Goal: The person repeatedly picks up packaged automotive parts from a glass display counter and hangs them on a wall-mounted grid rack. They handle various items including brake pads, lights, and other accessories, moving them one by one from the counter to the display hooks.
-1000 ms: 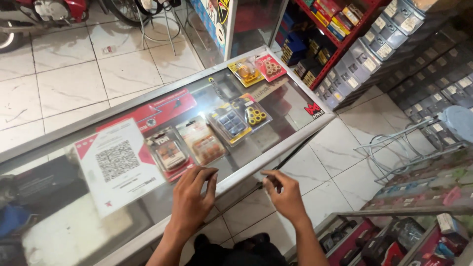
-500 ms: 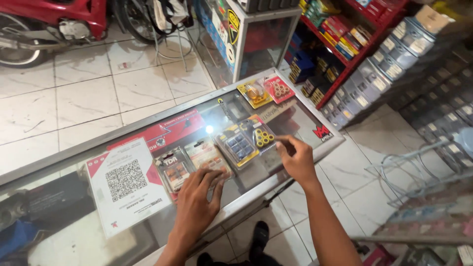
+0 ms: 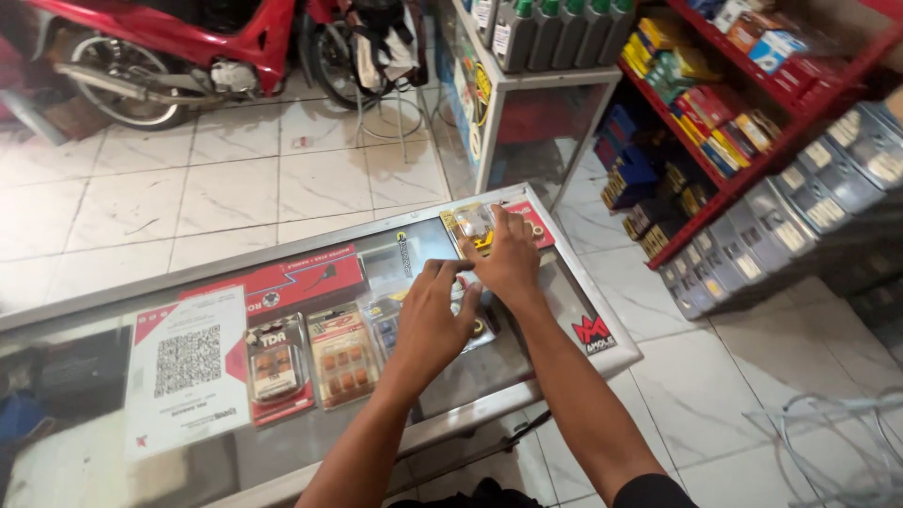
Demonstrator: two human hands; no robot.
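My left hand (image 3: 433, 320) lies palm down on the glass top of a display counter (image 3: 527, 372), its fingers apart, over blister packs of small parts under the glass. My right hand (image 3: 508, 259) reaches further back on the same glass, fingers spread over a yellow-backed pack (image 3: 467, 226) near the counter's far right end. Neither hand holds anything. Two more packs, a red one (image 3: 275, 362) and one with orange rollers (image 3: 340, 357), lie under the glass to the left of my left hand.
A white printed card (image 3: 188, 369) lies on the counter's left part. A red motorcycle (image 3: 179, 56) stands on the white tiled floor beyond. A red shelf (image 3: 743, 122) of boxes stands at right, a glass cabinet with bottles (image 3: 536, 38) behind.
Both hands have moved away from the near edge, further across the glass toward the far right end. The view has shifted, so the counter sits lower in the frame.
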